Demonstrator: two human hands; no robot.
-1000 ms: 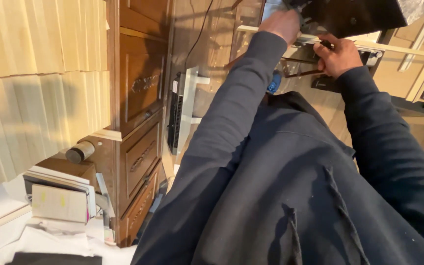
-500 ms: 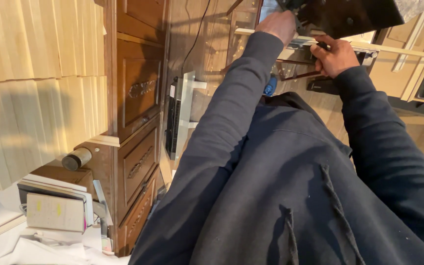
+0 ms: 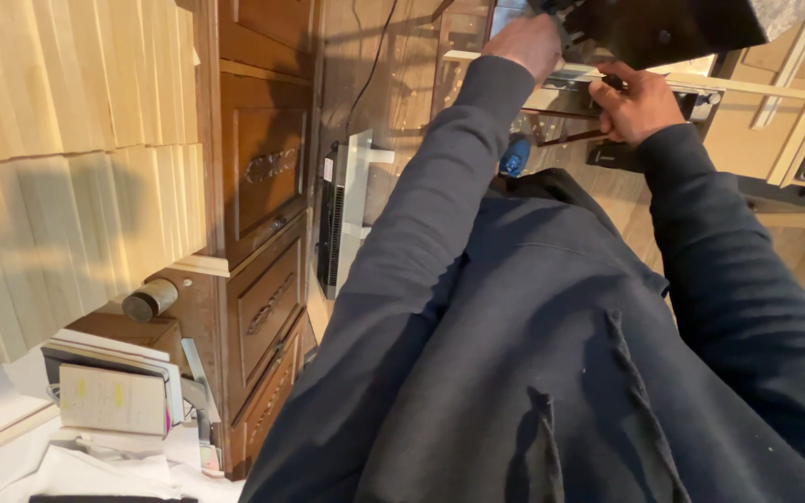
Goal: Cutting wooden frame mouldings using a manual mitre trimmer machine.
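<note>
Both my arms, in dark hoodie sleeves, reach up to the top of the view. My left hand is closed against the edge of a black panel-like object. Just to its right, my right hand is curled around a small dark tool, pressed at a pale wooden strip under that panel. The fingertips of both hands are partly hidden. A blue-handled item lies on the floor between my arms.
A dark wooden cabinet with drawers fills the left-middle. A flat black-and-silver device leans beside it. A stack of books and papers and a small cylindrical container sit at lower left. Pale slatted blinds line the far left.
Both hands stay at the same spot on the black panel. The view has shifted slightly, so the cabinet and books sit a little lower.
</note>
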